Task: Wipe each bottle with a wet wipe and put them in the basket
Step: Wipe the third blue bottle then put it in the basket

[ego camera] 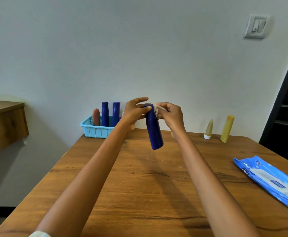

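Note:
I hold a dark blue bottle [154,132] in the air above the wooden table [157,185], tilted with its base toward me. My left hand [133,112] grips its upper part. My right hand [170,115] pinches a crumpled wet wipe [157,110] against the bottle's top. At the table's far left stands a light blue basket [95,130]. It holds two upright dark blue bottles [105,114] [116,114] and a reddish-brown bottle [96,117].
A beige tube with a white cap [208,129] and a yellow bottle [227,128] stand at the far right by the wall. A blue wet-wipe pack [271,180] lies near the right edge. A wooden shelf [4,124] juts out at left.

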